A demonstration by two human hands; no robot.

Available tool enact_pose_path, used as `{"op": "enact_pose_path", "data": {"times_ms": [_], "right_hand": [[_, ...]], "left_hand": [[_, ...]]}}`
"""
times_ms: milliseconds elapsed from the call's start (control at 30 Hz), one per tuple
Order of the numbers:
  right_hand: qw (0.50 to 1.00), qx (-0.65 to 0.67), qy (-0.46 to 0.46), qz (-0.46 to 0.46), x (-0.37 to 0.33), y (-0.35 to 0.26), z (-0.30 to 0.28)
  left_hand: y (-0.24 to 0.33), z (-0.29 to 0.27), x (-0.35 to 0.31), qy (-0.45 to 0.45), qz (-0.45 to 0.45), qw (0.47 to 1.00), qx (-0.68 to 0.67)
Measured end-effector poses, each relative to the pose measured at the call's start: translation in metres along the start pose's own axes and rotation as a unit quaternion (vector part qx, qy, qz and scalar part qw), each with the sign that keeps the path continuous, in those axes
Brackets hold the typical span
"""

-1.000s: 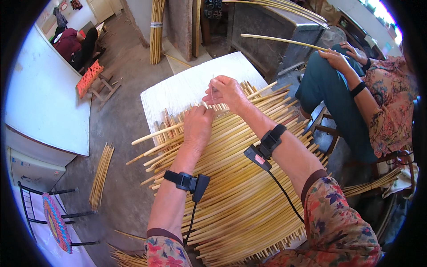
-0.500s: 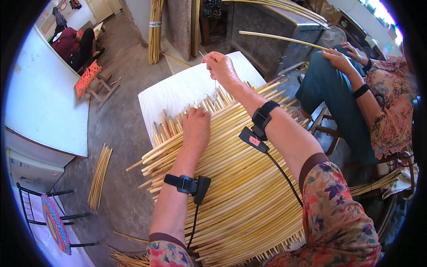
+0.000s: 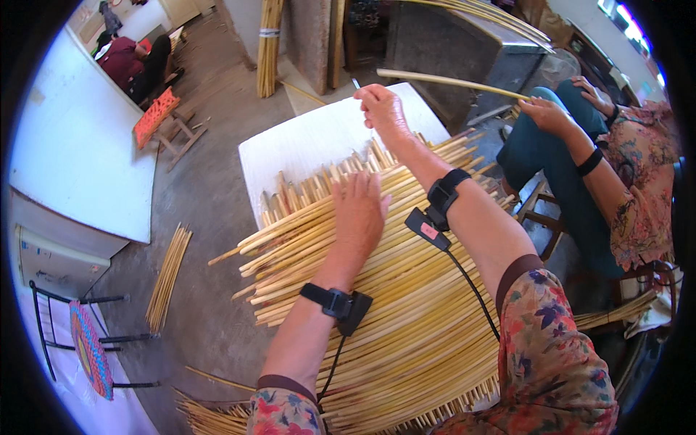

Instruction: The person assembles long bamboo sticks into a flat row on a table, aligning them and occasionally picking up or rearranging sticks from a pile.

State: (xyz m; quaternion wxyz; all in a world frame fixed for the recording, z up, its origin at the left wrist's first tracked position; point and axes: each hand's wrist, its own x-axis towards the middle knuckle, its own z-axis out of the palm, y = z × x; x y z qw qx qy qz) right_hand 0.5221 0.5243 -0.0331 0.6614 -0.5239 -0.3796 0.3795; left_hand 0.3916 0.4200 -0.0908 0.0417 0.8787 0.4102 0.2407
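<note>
A wide mat of yellow plant stalks point(image 3: 420, 312), laid side by side in a curve, spreads before me. My left hand point(image 3: 359, 214) lies palm down on its far-left part, fingers stretched out toward the cut stalk ends, holding nothing. Above the far edge, my right hand point(image 3: 384, 114) is raised with its fingers closed; a thin, pale needle-like rod point(image 3: 356, 84) sticks out beside it, and the rest is hidden by the hand. Short stalk ends point(image 3: 297, 196) poke up along the far edge, over a white board point(image 3: 290, 148).
On the right, a seated person's hand point(image 3: 545, 114) holds a long stalk point(image 3: 449, 83) pointing toward my right hand. Loose stalks point(image 3: 169, 279) lie on the floor at left, near a chair point(image 3: 90, 348). A tied bundle point(image 3: 268, 54) stands behind; cables run from both wrist straps.
My left hand has shifted right across the stalks, its fingers straightening. The right hand has tilted, staying above the board. The seated person's stalk has lowered slightly. The whole view has shifted a little.
</note>
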Motion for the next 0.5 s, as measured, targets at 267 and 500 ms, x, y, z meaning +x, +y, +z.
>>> {"op": "enact_pose_path", "data": {"times_ms": [267,500], "right_hand": [[1.0,-0.011,0.021,0.005,0.006,0.007,0.004],[0.996,-0.047,0.068,-0.029,-0.012,0.007,-0.024]], "left_hand": [[0.002,-0.002,-0.005,-0.014,0.019,1.0,-0.02],[0.001,0.008,-0.004,-0.06,0.015,0.998,-0.021]]}}
